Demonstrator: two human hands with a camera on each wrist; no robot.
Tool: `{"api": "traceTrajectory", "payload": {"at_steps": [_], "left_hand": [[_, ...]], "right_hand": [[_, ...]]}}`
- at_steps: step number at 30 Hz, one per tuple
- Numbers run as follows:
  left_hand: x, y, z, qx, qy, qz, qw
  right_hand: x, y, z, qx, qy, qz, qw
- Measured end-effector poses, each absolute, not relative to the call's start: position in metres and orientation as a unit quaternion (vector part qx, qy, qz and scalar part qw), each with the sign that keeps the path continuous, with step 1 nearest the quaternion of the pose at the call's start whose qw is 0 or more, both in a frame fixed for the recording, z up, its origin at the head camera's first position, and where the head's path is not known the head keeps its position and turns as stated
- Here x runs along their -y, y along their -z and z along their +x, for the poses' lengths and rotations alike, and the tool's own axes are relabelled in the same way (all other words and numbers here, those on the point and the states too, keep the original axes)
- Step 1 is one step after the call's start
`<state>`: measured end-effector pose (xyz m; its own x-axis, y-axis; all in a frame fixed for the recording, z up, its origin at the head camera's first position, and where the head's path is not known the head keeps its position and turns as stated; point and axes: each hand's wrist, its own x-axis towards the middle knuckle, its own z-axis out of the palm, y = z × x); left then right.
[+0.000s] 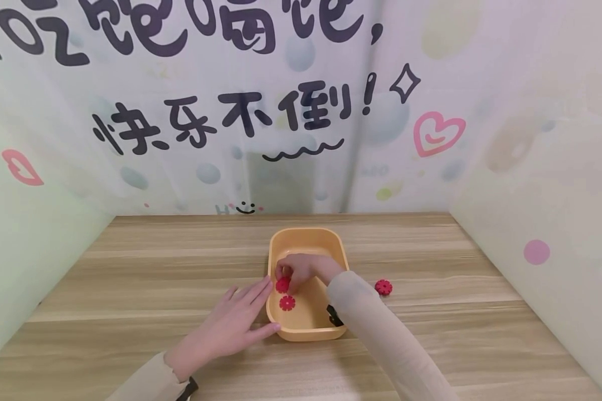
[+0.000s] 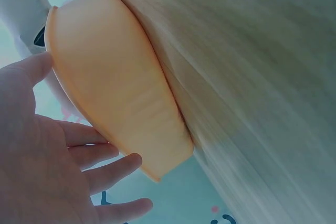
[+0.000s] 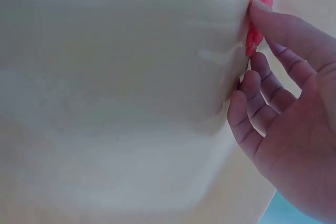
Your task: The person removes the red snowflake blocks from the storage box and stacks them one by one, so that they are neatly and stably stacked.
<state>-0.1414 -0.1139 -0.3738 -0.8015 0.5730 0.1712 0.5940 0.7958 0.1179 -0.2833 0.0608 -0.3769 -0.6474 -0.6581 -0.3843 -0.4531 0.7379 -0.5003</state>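
Note:
An orange rectangular tub [image 1: 308, 334] stands on the wooden table. Inside it, my right hand [image 1: 301, 270] reaches down and pinches a red flower-shaped plastic disc [image 1: 282, 285] between thumb and fingers; in the right wrist view, the disc [image 3: 254, 40] shows beside the thumb tip. Another red disc [image 1: 287, 303] lies on the tub floor just nearer to me. With fingers spread and fairly straight, my left hand [image 1: 231, 326] touches the tub's left rim. Its thumb rests at the near left corner, as the left wrist view shows against the tub wall [image 2: 110, 61].
To the right of the tub, a red disc-shaped piece [image 1: 383, 287] lies on the table [image 1: 180, 250], close to my right sleeve [image 1: 381, 334]. Printed curtains [image 1: 301, 184] hang behind the table and on both sides.

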Motion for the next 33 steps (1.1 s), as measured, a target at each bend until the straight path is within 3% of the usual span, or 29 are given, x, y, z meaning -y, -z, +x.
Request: {"api": "traceTrajectory", "payload": {"at_steps": [14, 33], "left_hand": [[0.112, 0.372, -0.141, 0.945, 0.086, -0.308, 0.062], [0.113, 0.371, -0.14, 0.944, 0.08, -0.314, 0.068]], "right_hand": [[-0.065, 0.372, -0.283, -0.892, 0.189, -0.306, 0.273], [-0.087, 0.317, -0.292, -0.901, 0.21, -0.33, 0.187]]}}
